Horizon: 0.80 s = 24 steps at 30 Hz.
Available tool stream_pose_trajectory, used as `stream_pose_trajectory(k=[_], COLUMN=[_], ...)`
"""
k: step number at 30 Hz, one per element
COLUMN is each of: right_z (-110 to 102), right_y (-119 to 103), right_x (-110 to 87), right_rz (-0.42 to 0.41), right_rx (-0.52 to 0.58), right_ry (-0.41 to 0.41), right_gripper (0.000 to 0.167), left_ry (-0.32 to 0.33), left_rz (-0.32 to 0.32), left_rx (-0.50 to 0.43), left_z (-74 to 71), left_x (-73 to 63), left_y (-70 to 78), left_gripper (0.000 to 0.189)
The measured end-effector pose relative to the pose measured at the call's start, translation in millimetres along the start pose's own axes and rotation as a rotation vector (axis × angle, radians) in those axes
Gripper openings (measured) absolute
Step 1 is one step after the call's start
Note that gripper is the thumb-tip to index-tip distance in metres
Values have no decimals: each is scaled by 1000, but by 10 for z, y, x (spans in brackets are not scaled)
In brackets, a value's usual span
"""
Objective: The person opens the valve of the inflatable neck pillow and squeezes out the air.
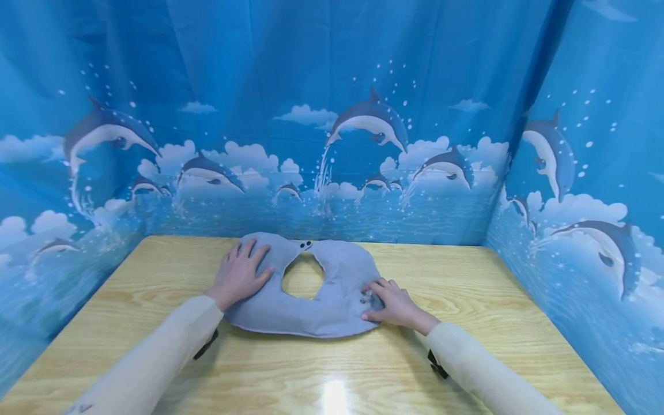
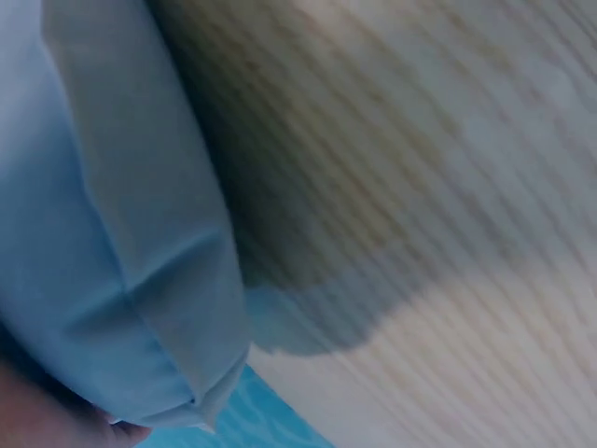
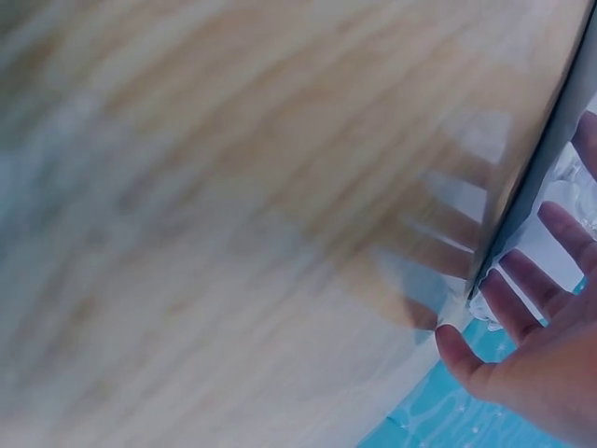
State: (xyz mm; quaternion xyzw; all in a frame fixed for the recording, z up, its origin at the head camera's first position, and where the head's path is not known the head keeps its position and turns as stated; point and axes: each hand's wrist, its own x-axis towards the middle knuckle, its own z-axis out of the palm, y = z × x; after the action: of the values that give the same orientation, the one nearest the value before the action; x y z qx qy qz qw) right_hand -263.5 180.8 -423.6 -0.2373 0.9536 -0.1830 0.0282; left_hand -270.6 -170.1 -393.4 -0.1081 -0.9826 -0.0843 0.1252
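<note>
Head view shows you the grey cushion point(image 1: 306, 316) lying flat on the wood-grained bench point(image 1: 451, 282), toward the far side and a little left of centre. An oval opening in its middle shows bare bench, and two dark dots point(image 1: 305, 245) sit at its far edge. Your left hand point(image 1: 241, 278) rests on the cushion's left part, its grip spread. Your right hand point(image 1: 395, 303) is at the right edge, with thumb and fingertips over a small printed patch point(image 1: 365, 298); its grip is spread as well, the fingers fanned apart in the right wrist view. Left wrist view gives you the cushion's seamed side, with only part of your hand at the corner. Beyond the bench's far edge hangs a blue curtain point(image 1: 290, 52) printed with dolphins and clouds.
</note>
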Motion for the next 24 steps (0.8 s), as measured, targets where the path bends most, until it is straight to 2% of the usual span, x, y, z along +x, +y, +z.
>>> stream_pose_trajectory(k=[5, 24], right_z=[-8, -19], right_y=[-2, -22], right_x=[14, 2], right_rz=[-14, 3], right_rx=[-2, -17], right_ry=[9, -22], right_gripper=[51, 49], left_ry=[11, -22], left_rz=[2, -6], left_rx=[26, 97], left_z=[52, 160], left_x=[-22, -46], left_y=[-3, -1], left_gripper=[54, 55])
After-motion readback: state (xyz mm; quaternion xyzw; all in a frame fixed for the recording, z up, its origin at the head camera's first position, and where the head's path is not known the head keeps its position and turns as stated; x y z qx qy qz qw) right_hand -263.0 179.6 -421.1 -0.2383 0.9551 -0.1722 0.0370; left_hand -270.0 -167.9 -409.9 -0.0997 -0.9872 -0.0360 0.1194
